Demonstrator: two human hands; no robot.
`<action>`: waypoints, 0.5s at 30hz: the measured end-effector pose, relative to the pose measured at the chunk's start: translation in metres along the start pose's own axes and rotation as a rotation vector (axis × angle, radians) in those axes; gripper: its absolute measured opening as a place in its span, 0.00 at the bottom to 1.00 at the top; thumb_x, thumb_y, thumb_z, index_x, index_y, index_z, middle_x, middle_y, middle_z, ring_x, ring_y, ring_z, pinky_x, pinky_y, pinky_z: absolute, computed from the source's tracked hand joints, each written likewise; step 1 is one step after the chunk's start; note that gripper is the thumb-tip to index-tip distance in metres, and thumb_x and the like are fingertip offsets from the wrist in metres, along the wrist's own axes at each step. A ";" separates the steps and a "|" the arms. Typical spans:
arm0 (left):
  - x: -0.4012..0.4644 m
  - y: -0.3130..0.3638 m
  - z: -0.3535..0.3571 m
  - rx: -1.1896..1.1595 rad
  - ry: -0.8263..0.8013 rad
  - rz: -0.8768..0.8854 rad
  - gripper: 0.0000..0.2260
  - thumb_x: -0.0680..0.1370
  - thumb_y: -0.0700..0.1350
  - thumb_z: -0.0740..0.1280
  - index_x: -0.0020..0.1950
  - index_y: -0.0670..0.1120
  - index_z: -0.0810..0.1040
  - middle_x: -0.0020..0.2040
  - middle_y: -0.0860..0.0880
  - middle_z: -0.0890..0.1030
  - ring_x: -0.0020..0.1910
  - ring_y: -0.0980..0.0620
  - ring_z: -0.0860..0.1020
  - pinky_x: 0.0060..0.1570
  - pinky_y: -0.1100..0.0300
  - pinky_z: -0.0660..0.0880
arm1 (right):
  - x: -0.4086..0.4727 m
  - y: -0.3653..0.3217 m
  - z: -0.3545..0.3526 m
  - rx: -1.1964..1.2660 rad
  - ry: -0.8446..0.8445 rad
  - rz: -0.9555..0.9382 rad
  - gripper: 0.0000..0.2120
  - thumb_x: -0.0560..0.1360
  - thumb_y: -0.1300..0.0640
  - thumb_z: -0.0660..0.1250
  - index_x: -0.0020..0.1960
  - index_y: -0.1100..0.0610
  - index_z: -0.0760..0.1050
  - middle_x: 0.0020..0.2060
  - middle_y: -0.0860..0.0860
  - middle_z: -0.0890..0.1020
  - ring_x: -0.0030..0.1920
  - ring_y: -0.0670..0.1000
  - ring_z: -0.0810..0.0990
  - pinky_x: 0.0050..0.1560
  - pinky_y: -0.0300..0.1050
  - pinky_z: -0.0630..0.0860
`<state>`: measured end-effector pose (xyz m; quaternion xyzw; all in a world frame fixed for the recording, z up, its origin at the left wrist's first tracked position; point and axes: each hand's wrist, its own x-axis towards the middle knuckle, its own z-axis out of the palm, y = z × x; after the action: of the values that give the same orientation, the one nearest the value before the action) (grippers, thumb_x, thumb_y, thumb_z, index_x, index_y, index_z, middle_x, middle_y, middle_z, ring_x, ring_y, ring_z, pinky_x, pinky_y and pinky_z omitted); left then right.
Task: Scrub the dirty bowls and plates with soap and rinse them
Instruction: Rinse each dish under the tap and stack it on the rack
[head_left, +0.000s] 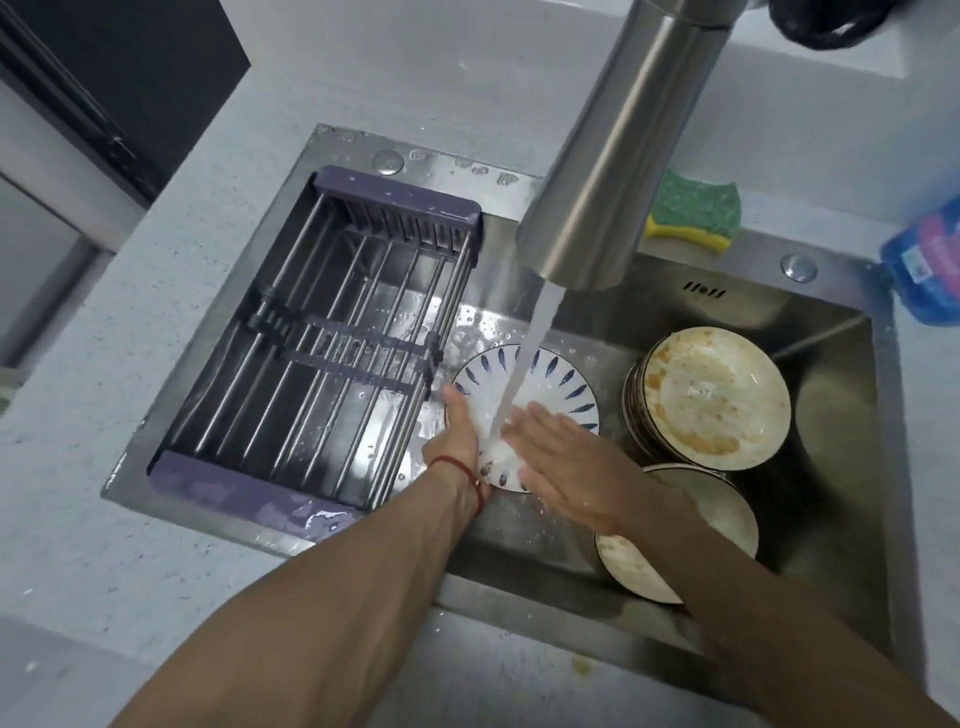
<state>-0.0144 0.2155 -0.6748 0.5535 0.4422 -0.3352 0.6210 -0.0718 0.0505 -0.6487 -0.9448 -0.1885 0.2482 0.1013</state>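
Both hands work: my left hand grips the patterned plate while my flat right hand should rub every soapy patch under the stream.

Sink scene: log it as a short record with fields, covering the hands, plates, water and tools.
left hand: grips rim of blue-patterned plate
right hand: flat, rubbing that plate
water: running from faucet onto that plate
dirty plates: stacked at sink's right, stained
drying rack: over sink's left, no dishes
sponge: on sink rim behind faucet
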 end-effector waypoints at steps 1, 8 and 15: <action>0.001 0.001 0.000 0.026 0.049 0.014 0.58 0.58 0.88 0.57 0.68 0.42 0.73 0.56 0.41 0.85 0.50 0.42 0.86 0.45 0.52 0.83 | -0.002 0.008 0.000 -0.039 0.036 0.104 0.35 0.82 0.39 0.35 0.83 0.55 0.38 0.81 0.52 0.38 0.81 0.53 0.35 0.82 0.56 0.45; -0.011 0.010 0.007 0.082 -0.017 0.077 0.44 0.71 0.79 0.56 0.59 0.40 0.81 0.44 0.44 0.88 0.43 0.47 0.87 0.48 0.52 0.85 | 0.043 -0.043 -0.006 0.139 0.119 0.041 0.30 0.86 0.46 0.50 0.84 0.54 0.46 0.83 0.54 0.50 0.83 0.53 0.42 0.82 0.58 0.40; -0.009 0.014 0.002 0.374 0.184 0.293 0.31 0.85 0.63 0.56 0.68 0.37 0.76 0.62 0.38 0.81 0.57 0.40 0.80 0.61 0.46 0.77 | -0.005 -0.010 0.005 -0.031 0.233 0.097 0.37 0.71 0.73 0.59 0.79 0.57 0.66 0.76 0.60 0.70 0.74 0.65 0.70 0.65 0.65 0.76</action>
<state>-0.0047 0.2153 -0.6606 0.7453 0.3423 -0.2658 0.5067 -0.0813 0.0584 -0.6475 -0.9766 -0.1335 0.1385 0.0956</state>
